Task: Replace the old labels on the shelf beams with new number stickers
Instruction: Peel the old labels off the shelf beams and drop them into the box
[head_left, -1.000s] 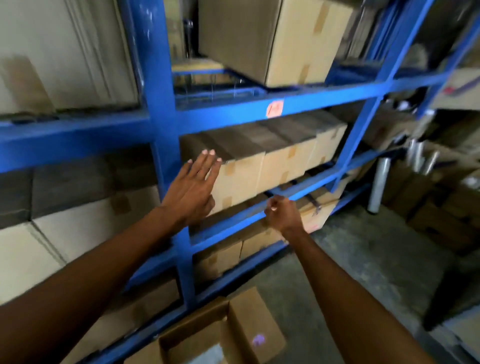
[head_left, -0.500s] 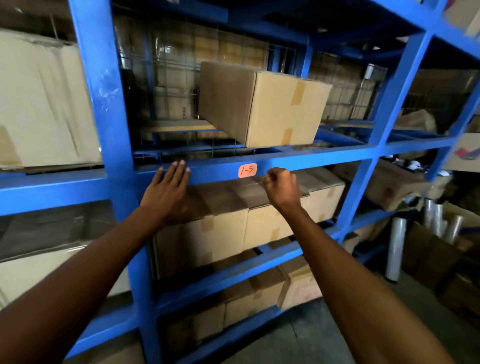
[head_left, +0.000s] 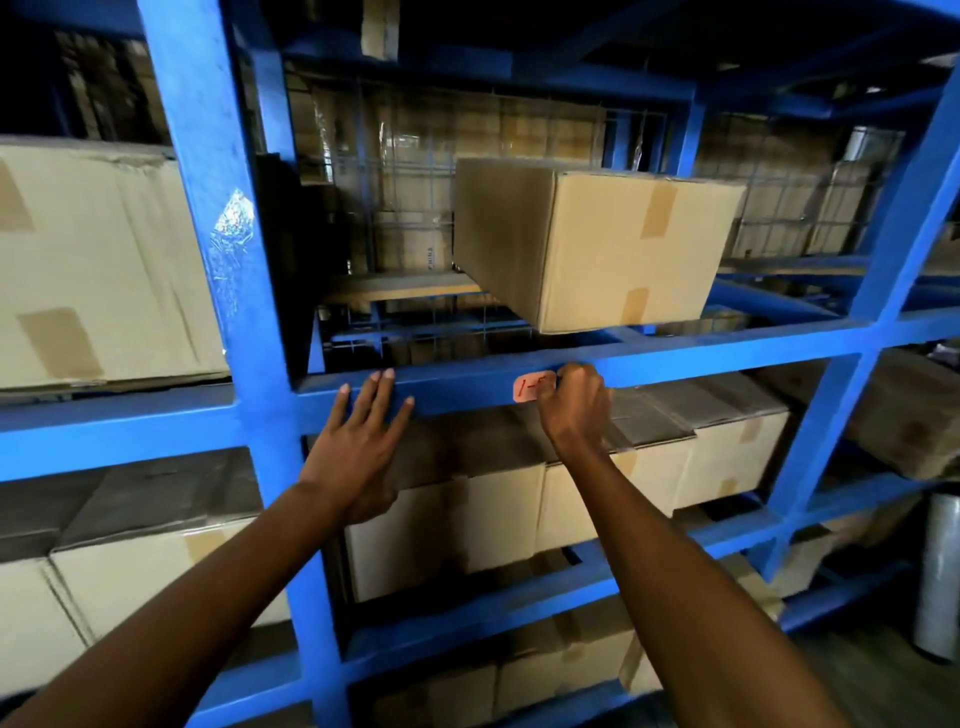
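Observation:
An orange label with red handwriting sticks on the front of a blue shelf beam. My right hand has its fingers curled against the label's right end and covers the last character. Whether it pinches the label's edge is hidden by the fingers. My left hand lies flat with straight fingers on the same beam, left of the label.
A taped cardboard box sits on the shelf above the beam. Rows of boxes fill the shelves below. A blue upright post stands at the left, another post at the right. A film roll stands on the floor.
The view rose to the upper beam. My right hand moved left onto the label's right end. My left hand slid up flat onto the beam.

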